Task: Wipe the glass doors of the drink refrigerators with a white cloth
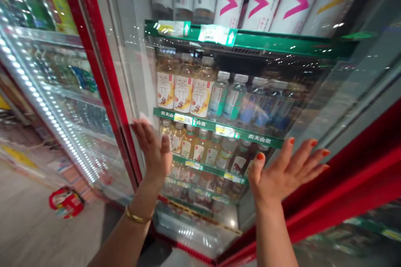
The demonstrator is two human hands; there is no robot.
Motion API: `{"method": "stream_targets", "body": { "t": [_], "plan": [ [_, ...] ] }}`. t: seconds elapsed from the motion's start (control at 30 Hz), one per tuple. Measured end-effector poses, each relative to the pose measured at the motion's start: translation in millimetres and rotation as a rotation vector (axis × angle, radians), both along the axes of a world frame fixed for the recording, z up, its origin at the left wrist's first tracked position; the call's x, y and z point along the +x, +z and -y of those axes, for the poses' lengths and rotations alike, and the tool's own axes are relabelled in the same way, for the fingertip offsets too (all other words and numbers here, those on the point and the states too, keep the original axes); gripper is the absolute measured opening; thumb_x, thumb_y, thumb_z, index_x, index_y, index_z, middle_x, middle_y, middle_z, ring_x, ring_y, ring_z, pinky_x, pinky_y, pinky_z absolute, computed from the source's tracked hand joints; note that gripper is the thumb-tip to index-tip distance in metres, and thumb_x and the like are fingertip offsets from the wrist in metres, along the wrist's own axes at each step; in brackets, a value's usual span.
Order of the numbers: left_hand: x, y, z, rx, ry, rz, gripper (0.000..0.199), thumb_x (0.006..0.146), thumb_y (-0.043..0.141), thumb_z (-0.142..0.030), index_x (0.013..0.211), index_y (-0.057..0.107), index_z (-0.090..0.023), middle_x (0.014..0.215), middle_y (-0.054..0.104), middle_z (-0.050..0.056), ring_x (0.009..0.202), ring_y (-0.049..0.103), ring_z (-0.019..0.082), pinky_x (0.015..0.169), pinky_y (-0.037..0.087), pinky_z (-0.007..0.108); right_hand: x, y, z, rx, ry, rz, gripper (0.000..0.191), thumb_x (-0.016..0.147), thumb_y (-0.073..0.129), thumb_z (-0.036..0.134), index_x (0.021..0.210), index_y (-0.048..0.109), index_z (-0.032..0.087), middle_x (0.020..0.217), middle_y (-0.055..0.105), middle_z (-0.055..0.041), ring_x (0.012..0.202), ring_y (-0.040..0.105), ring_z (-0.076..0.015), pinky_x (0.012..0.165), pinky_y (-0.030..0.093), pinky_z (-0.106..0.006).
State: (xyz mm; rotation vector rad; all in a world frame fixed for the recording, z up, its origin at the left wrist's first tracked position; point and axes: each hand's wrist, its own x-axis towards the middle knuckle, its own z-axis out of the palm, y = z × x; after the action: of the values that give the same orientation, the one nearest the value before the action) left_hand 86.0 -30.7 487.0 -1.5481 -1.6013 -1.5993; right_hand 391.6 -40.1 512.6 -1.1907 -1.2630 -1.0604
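Observation:
My left hand [153,150], with a gold bangle at the wrist, is raised in front of the left side of a glass-fronted drinks cooler. Its fingers are stretched out and it holds nothing. On the right, my right hand [280,171] has spread fingers with orange nails and is likewise bare, near the red door frame [338,175]. I cannot tell whether either palm touches the glass. Between and beyond the hands stand rows of bottles: tea bottles with white labels [200,96], clear bottles with green labels [232,100], and smaller amber bottles [198,150] lower down.
Large bottles with pink-marked labels [261,6] fill the upper shelf. Green shelf edges [266,41] carry price tags. To the left, past a red upright [103,50], is another lit cooler section with a bright LED strip [40,104]. A red object [66,202] sits on the floor.

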Motion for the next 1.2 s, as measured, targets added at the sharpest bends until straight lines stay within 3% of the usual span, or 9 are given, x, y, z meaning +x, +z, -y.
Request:
{"method": "stream_targets", "body": {
  "t": [0.1, 0.23, 0.33, 0.47, 0.57, 0.73, 0.83, 1.07, 1.2],
  "plan": [
    [35, 16.8, -7, 0.033, -0.123, -0.138, 0.092, 0.112, 0.034, -0.062, 0.176, -0.016, -0.021, 0.186, -0.013, 0.014, 0.173, -0.011, 0.033, 0.142, 0.009, 0.061, 4, -1.3, -1, 0.005, 0.023, 0.012, 0.077, 0.108, 0.048, 0.047, 0.177, 0.027, 0.022, 0.184, 0.024, -0.0182, 0.17, 0.018, -0.0524, 0.123, 0.018, -0.093],
    [60, -50.7, 7, 0.019, -0.197, -0.515, 0.102, 0.105, 0.047, -0.072, 0.179, -0.001, -0.02, 0.186, 0.011, 0.014, 0.174, 0.0, 0.03, 0.143, 0.012, 0.057, 6, -1.6, -1, -0.002, 0.04, 0.016, 0.077, 0.108, 0.048, 0.046, 0.177, 0.027, 0.02, 0.184, 0.024, -0.0199, 0.169, 0.017, -0.054, 0.124, 0.016, -0.093],
    [16, -85.0, 13, -0.083, -0.074, -0.32, 0.096, 0.109, 0.048, -0.058, 0.178, 0.0, -0.012, 0.184, 0.008, 0.024, 0.174, 0.0, 0.035, 0.142, 0.013, 0.062, 4, -1.5, 0, -0.018, 0.037, 0.005, 0.077, 0.109, 0.046, 0.045, 0.178, 0.023, 0.021, 0.185, 0.021, -0.0188, 0.169, 0.016, -0.0544, 0.124, 0.014, -0.092],
    [-47, -35.2, -1, -0.088, -0.001, 0.063, 0.088, 0.113, 0.039, -0.048, 0.177, -0.005, -0.008, 0.184, -0.009, 0.025, 0.173, -0.007, 0.036, 0.142, 0.011, 0.064, 2, -2.2, -1, -0.015, 0.03, -0.022, 0.076, 0.11, 0.042, 0.047, 0.179, 0.02, 0.023, 0.186, 0.019, -0.0172, 0.169, 0.015, -0.0551, 0.125, 0.012, -0.091],
    [-29, 5.3, -9, -0.024, -0.08, 0.031, 0.089, 0.112, 0.037, -0.052, 0.177, -0.009, -0.012, 0.184, -0.015, 0.019, 0.173, -0.013, 0.034, 0.143, 0.006, 0.061, 1, -2.9, -1, -0.008, 0.041, -0.015, 0.076, 0.11, 0.043, 0.048, 0.178, 0.022, 0.022, 0.185, 0.02, -0.0179, 0.169, 0.015, -0.0555, 0.125, 0.011, -0.091],
    [53, -46.4, 17, 0.08, -0.227, -0.457, 0.096, 0.11, 0.042, -0.064, 0.177, 0.002, -0.008, 0.185, -0.002, 0.016, 0.174, -0.006, 0.025, 0.143, 0.004, 0.045, 0, -3.2, -2, -0.003, 0.023, -0.035, 0.074, 0.111, 0.042, 0.047, 0.178, 0.024, 0.021, 0.184, 0.023, -0.0206, 0.17, 0.017, -0.0517, 0.126, 0.014, -0.089],
    [43, -85.8, 25, 0.064, -0.209, -0.558, 0.092, 0.11, 0.044, -0.061, 0.177, 0.008, -0.009, 0.185, 0.005, 0.014, 0.175, -0.001, 0.023, 0.143, 0.004, 0.041, -1, -3.5, -3, 0.001, -0.011, -0.028, 0.074, 0.11, 0.041, 0.048, 0.178, 0.023, 0.023, 0.184, 0.023, -0.0205, 0.171, 0.017, -0.0484, 0.125, 0.017, -0.089],
    [23, -20.3, -9, 0.061, -0.128, -0.085, 0.089, 0.113, 0.036, -0.056, 0.177, -0.008, -0.015, 0.185, -0.014, 0.015, 0.173, -0.014, 0.032, 0.143, -0.002, 0.058, -5, -2.8, -3, -0.02, -0.042, -0.046, 0.076, 0.11, 0.041, 0.048, 0.178, 0.019, 0.022, 0.184, 0.022, -0.0219, 0.172, 0.014, -0.0464, 0.126, 0.019, -0.088],
    [71, -42.5, 5, 0.148, -0.195, -0.458, 0.092, 0.11, 0.04, -0.063, 0.178, 0.004, -0.014, 0.186, 0.002, 0.011, 0.175, -0.003, 0.024, 0.144, 0.002, 0.045, -5, -3.8, -2, -0.026, -0.035, -0.036, 0.076, 0.11, 0.041, 0.047, 0.179, 0.018, 0.023, 0.184, 0.022, -0.0215, 0.172, 0.014, -0.0467, 0.125, 0.019, -0.089]
  ]
}}
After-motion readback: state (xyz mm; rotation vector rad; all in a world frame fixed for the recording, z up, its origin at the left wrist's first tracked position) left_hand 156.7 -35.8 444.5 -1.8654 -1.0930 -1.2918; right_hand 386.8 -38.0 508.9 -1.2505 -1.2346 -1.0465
